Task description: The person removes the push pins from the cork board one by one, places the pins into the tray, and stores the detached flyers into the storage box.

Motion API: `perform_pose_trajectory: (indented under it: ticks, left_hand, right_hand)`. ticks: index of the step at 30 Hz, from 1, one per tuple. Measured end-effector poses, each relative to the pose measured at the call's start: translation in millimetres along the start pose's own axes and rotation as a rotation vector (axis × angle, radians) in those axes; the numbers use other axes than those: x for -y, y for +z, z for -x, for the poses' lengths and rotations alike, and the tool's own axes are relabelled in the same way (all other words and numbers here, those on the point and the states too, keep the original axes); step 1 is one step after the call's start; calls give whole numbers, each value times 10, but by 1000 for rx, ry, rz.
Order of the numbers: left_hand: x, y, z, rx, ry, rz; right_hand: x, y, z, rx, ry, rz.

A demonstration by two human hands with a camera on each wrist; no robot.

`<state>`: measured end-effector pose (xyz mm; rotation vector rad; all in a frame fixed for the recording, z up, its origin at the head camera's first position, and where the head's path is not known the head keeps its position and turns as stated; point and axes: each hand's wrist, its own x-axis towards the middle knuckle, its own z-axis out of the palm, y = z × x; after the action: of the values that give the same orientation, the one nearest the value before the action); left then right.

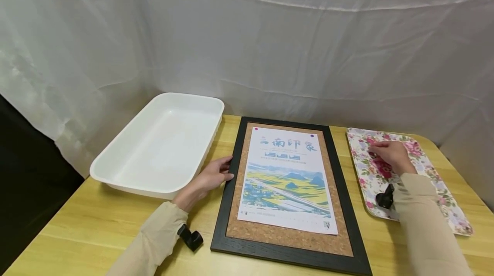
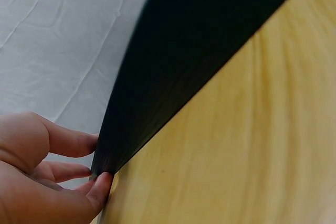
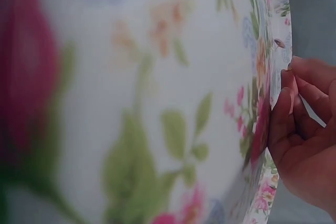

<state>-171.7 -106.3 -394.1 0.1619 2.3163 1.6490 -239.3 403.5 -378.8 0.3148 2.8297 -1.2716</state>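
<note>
My left hand (image 1: pixel 211 175) touches the left side of a black-framed cork board (image 1: pixel 289 241) with its fingertips. The left wrist view shows the fingers (image 2: pixel 73 142) against the frame's dark edge (image 2: pixel 152 77). On the cork lies a printed landscape poster (image 1: pixel 287 181), with a pink pushpin (image 1: pixel 256 129) at its top left corner and a purple pushpin (image 1: pixel 312 136) at its top right. Above a floral tray (image 1: pixel 444 207), my right hand (image 1: pixel 391 156) holds its fingertips together at a small dark red thing, seemingly a pushpin (image 1: pixel 372 154), mostly hidden.
A deep white plastic tray (image 1: pixel 154 147) stands on the left of the wooden table (image 1: pixel 96 224). Grey-white curtain cloth (image 1: pixel 289 44) hangs close behind the table. Each wrist wears a small black camera mount, the left one (image 1: pixel 190 237) above the tabletop.
</note>
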Motion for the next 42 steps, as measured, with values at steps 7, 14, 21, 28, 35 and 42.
perform_pose_trajectory:
  ticks: [7,14,21,28,35,42]
  left_hand:
    - [5,1,-17,-1,1,-1]
    - [7,-6,-16,-4,-2,3]
    - [-2,-8,-13,1,-1,5]
    - [1,0,-9,0,-5,5]
    - [-7,7,-11,-3,-1,9]
    - [5,-1,-14,-5,-7,2]
  right_hand:
    - [-31,7,-46,2,9,-9]
    - [-17,20,-73,-12,32,40]
    - [4,24,-68,-6,35,56]
    - [-22,4,-78,10,39,42]
    - [-27,-86,-66,25,30,14]
    - [-4,-87,-65,41,31,0]
